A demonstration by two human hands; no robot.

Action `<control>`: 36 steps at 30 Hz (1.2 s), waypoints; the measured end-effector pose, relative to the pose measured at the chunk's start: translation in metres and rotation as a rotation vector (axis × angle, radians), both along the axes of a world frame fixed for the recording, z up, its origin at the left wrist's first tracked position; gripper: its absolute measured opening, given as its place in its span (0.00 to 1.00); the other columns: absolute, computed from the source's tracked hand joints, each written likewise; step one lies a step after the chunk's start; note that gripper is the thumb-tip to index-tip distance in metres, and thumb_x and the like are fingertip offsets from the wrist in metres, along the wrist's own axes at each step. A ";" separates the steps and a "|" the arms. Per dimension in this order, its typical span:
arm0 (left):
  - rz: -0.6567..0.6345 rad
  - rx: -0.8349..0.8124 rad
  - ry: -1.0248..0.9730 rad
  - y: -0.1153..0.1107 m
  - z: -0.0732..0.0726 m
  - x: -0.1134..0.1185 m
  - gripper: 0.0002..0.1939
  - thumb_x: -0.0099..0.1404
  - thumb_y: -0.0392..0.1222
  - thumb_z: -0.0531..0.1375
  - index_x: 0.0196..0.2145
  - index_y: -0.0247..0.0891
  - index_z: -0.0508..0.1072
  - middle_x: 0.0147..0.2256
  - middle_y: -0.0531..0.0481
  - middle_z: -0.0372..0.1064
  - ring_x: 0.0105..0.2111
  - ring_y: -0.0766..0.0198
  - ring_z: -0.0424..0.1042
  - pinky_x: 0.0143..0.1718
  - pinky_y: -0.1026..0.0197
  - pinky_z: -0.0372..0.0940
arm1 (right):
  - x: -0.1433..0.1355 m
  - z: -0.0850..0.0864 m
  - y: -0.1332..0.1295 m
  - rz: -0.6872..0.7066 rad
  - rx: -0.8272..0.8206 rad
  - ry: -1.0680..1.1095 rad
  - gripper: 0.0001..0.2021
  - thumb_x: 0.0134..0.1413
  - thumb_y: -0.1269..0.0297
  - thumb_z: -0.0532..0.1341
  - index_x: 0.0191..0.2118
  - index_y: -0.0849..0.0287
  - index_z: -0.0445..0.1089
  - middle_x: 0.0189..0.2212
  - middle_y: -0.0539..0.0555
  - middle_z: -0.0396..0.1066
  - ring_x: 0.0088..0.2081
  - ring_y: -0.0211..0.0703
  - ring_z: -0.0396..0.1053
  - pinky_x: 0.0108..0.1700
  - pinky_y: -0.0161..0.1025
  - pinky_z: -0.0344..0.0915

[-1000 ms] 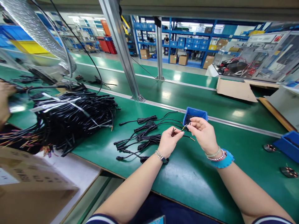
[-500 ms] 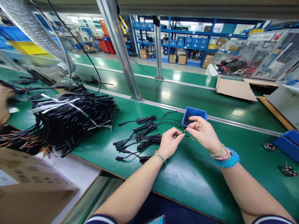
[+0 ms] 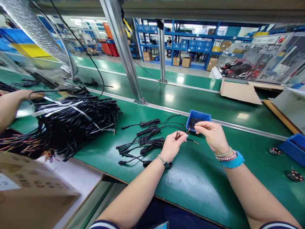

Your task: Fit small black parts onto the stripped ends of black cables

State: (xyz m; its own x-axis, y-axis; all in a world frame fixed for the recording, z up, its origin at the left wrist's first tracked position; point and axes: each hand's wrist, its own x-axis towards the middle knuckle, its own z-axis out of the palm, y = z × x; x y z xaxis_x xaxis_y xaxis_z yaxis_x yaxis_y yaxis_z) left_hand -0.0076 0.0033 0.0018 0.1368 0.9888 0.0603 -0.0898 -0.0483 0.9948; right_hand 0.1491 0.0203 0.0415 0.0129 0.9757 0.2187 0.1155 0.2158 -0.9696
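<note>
My left hand [image 3: 173, 145] is closed on the end of a black cable, with thin wire tips [image 3: 188, 130] sticking out past the thumb. My right hand [image 3: 211, 136] is pinched just to the right of these tips, at the near edge of a blue bin [image 3: 200, 113]. Whatever sits between its fingertips is too small to make out. Inside the bin lie many small black pieces [image 3: 193, 122]. Several coiled black cables [image 3: 152, 142] with plug ends rest on the green bench left of my left hand, one stripped end [image 3: 194, 142] showing beyond it.
A big strapped bundle of black cables [image 3: 78, 116] lies to the left, where another person's arm [image 3: 11, 103] reaches in. Aluminium posts [image 3: 128, 60] rise behind. At right are a second blue bin [image 3: 294, 148], two small copper-wound parts [image 3: 294, 175] and flat cardboard [image 3: 239, 91].
My right hand has drawn away from the wire tips, slightly right, with its fingers still pinched. My left hand stays nearly in place. The other person's arm has come further over the cable bundle.
</note>
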 end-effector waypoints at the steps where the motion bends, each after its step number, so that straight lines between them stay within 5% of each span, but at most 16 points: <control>1: -0.009 0.001 0.008 0.000 0.000 0.000 0.09 0.56 0.44 0.58 0.24 0.34 0.67 0.21 0.57 0.60 0.19 0.74 0.52 0.24 0.68 0.52 | -0.001 -0.001 0.000 -0.002 0.002 0.011 0.10 0.38 0.61 0.65 0.29 0.61 0.72 0.24 0.51 0.71 0.23 0.35 0.66 0.29 0.35 0.65; 36: -0.028 0.016 0.027 -0.002 0.001 0.000 0.09 0.55 0.43 0.58 0.25 0.34 0.68 0.21 0.56 0.60 0.20 0.73 0.54 0.25 0.67 0.52 | -0.004 0.006 -0.008 0.049 0.055 -0.169 0.10 0.43 0.64 0.62 0.33 0.62 0.72 0.29 0.54 0.73 0.28 0.38 0.69 0.32 0.36 0.67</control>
State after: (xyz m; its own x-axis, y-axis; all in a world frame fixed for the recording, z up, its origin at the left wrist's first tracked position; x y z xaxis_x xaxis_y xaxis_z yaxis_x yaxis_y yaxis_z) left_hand -0.0076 0.0016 0.0026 0.1660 0.9835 0.0723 -0.0642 -0.0624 0.9960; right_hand 0.1453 0.0122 0.0474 -0.0759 0.9607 0.2671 0.2641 0.2777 -0.9237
